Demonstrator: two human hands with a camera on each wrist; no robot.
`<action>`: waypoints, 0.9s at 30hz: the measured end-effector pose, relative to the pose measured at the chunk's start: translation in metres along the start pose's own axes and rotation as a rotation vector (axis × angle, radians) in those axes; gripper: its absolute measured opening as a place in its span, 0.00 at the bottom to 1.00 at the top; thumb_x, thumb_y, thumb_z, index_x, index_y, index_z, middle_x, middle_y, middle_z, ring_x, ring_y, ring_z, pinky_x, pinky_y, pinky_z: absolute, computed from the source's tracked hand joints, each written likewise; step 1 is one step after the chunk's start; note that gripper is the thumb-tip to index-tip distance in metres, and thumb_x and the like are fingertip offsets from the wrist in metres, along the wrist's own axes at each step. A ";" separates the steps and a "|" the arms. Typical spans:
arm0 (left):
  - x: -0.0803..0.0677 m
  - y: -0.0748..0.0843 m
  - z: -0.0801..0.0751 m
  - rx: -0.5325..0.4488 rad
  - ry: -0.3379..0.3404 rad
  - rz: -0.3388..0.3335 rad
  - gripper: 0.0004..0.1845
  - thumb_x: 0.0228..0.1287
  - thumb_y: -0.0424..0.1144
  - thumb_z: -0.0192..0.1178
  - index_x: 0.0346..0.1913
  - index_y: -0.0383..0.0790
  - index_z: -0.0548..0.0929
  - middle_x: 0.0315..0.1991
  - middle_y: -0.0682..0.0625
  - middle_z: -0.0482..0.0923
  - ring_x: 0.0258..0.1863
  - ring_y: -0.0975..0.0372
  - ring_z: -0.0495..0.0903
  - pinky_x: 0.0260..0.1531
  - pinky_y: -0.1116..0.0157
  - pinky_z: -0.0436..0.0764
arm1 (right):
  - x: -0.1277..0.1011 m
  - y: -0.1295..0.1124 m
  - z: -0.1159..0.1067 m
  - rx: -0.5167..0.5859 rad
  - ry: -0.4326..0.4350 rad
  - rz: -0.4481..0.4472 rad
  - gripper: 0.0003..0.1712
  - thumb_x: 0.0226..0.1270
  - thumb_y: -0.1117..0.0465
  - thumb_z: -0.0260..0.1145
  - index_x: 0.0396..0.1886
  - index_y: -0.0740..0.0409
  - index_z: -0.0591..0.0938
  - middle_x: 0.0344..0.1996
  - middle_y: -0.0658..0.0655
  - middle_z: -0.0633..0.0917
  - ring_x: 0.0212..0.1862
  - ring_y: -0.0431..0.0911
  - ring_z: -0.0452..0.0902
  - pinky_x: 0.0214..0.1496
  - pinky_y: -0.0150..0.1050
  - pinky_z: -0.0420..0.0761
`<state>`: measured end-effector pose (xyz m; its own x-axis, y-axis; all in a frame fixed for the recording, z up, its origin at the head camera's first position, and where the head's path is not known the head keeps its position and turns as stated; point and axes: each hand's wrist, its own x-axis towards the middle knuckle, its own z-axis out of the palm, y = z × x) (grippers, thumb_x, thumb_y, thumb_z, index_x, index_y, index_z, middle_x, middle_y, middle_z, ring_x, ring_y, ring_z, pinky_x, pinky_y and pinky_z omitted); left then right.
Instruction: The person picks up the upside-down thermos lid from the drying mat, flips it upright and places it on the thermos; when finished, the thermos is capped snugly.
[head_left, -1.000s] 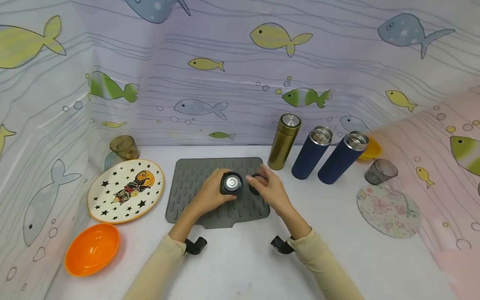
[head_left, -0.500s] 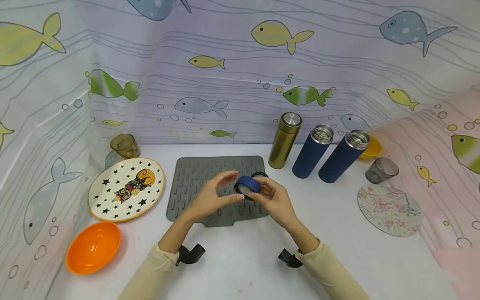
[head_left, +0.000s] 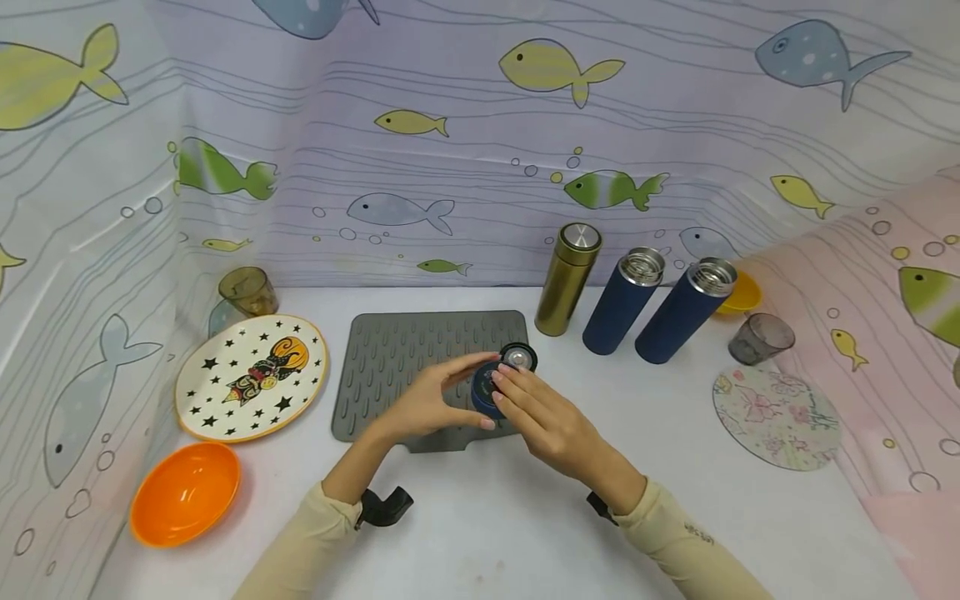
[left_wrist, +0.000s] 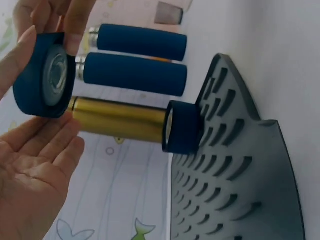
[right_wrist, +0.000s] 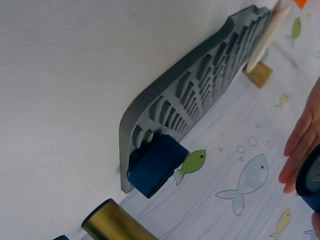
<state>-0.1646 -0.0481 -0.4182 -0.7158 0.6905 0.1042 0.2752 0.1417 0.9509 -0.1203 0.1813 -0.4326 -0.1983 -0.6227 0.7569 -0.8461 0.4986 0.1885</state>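
A blue bottle lid (head_left: 484,400) is held above the front right part of a grey ribbed mat (head_left: 390,367). Its underside, with a pale inner disc, shows in the left wrist view. My right hand (head_left: 558,429) holds this lid, fingers laid over its top. My left hand (head_left: 431,402) stands to its left, thumb and straight fingers spread around it; the thumb appears to touch its edge. A second blue lid (head_left: 519,357) lies on the mat's right part, inner side up. Two blue bottles, one (head_left: 624,302) beside the other (head_left: 686,312), stand uncapped behind to the right.
A gold capped bottle (head_left: 568,279) stands left of the blue ones. At left are a star-patterned plate (head_left: 195,392), an orange bowl (head_left: 185,496) and a brownish cup (head_left: 249,292). At right are a grey cup (head_left: 761,339), a floral round board (head_left: 776,421) and a yellow bowl (head_left: 742,293).
The held lid passed from my left hand to my right, then turned from underside up to top up. My left fingers loosened. The second lid now lies on the mat, out of my right hand.
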 end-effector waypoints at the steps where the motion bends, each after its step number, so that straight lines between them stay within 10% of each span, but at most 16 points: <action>1: 0.002 0.000 0.002 -0.011 -0.004 0.015 0.46 0.51 0.35 0.77 0.74 0.44 0.67 0.73 0.47 0.66 0.72 0.54 0.65 0.72 0.58 0.65 | 0.000 0.000 0.000 -0.003 0.011 -0.012 0.16 0.72 0.76 0.51 0.52 0.72 0.82 0.56 0.69 0.83 0.57 0.60 0.81 0.63 0.48 0.78; 5: 0.009 0.002 0.010 -0.009 0.014 0.042 0.43 0.49 0.34 0.78 0.71 0.43 0.70 0.66 0.46 0.74 0.65 0.56 0.74 0.67 0.57 0.71 | -0.002 0.001 -0.002 0.010 0.023 0.003 0.16 0.72 0.74 0.53 0.55 0.72 0.80 0.57 0.70 0.81 0.58 0.61 0.80 0.64 0.49 0.77; 8: 0.016 0.005 0.013 0.019 0.082 0.042 0.41 0.47 0.34 0.79 0.67 0.42 0.73 0.61 0.46 0.78 0.59 0.56 0.78 0.64 0.55 0.74 | -0.008 0.007 -0.005 0.039 0.060 0.192 0.23 0.67 0.68 0.65 0.61 0.73 0.76 0.63 0.71 0.77 0.63 0.62 0.75 0.70 0.48 0.72; 15: 0.058 0.027 0.004 0.071 0.180 0.064 0.41 0.47 0.34 0.79 0.66 0.42 0.72 0.61 0.46 0.76 0.58 0.54 0.78 0.65 0.55 0.74 | -0.018 0.063 -0.017 0.086 0.344 1.202 0.57 0.52 0.60 0.80 0.74 0.70 0.56 0.71 0.71 0.60 0.74 0.60 0.56 0.74 0.54 0.63; 18: 0.081 0.038 0.005 0.081 0.182 0.067 0.40 0.48 0.35 0.79 0.66 0.43 0.72 0.60 0.47 0.76 0.57 0.56 0.79 0.63 0.55 0.75 | -0.023 0.095 -0.013 0.115 0.379 1.466 0.61 0.56 0.52 0.78 0.77 0.65 0.49 0.74 0.68 0.56 0.76 0.58 0.51 0.77 0.52 0.57; 27: 0.130 0.068 0.023 0.064 0.169 0.121 0.40 0.49 0.38 0.79 0.66 0.41 0.70 0.59 0.48 0.76 0.59 0.58 0.77 0.65 0.56 0.73 | -0.036 0.137 0.006 0.067 0.527 1.512 0.50 0.55 0.58 0.77 0.73 0.59 0.61 0.67 0.61 0.73 0.69 0.54 0.69 0.72 0.50 0.65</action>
<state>-0.2240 0.0682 -0.3468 -0.7708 0.5774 0.2691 0.4019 0.1130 0.9087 -0.2324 0.2685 -0.4382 -0.6616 0.6693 0.3381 -0.0625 0.4001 -0.9144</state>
